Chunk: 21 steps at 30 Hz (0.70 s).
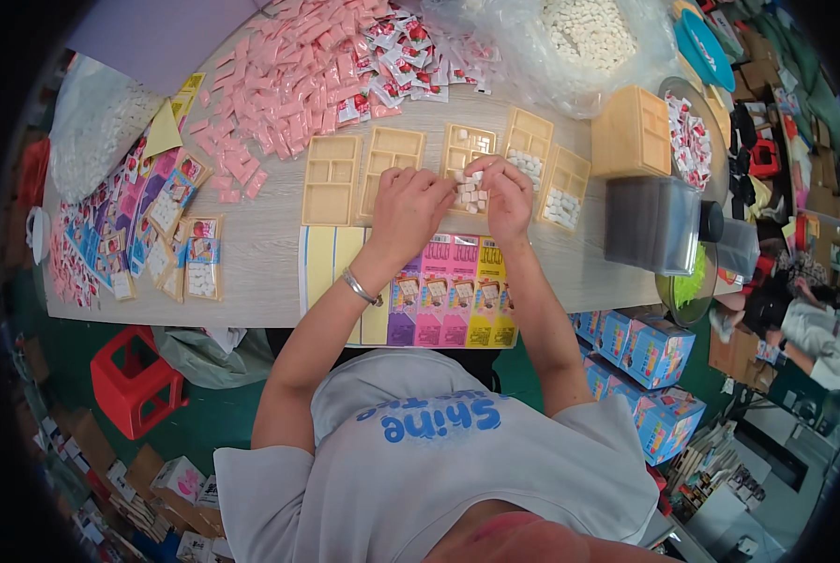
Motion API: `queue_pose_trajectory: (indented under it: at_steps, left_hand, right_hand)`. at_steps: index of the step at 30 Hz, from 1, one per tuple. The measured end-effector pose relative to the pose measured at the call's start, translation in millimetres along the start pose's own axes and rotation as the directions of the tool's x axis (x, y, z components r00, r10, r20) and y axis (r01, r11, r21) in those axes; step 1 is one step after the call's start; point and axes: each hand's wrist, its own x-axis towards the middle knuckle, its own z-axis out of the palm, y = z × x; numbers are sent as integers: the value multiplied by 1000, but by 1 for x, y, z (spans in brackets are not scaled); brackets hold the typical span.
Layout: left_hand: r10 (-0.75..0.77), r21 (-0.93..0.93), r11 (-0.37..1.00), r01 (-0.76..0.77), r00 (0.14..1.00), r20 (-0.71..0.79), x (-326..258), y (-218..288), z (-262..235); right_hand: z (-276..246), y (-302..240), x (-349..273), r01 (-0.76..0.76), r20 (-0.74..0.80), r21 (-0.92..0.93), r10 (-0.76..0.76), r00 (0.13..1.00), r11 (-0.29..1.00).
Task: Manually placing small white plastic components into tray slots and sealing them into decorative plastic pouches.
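Wooden table (270, 253) filled the view, and at its middle lay a beige tray (465, 155) with small white pieces (471, 192) heaped on it. Both hands met over that heap: the left hand (408, 208) pinched a few pieces with curled fingers, the right hand (509, 197) pinched others just beside it. More beige trays (331, 178) lay in a row either side. Coloured cards (453, 291) lay near the table edge under the wrists. Pink packets (288, 80) were piled farther back, beside a clear bag (579, 42) of white pieces.
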Motion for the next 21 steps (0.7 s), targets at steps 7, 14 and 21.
queue_pose_trajectory:
  at_steps: [7,14,21]
  left_hand:
    - [57,160,984,-74,993,106,-4,16,6]
    - [31,164,984,-76,965,260,-20,23,-3]
    - [-42,71,997,27,974,221,-31,20,-15]
  right_hand:
    - [-5,0,-3,36,-76,310,-13,997,950]
    - [-14,-31,-24,93,119,-714,-10,993,694]
    - [-13,-29,-32,346,324,-778,-136,936,525]
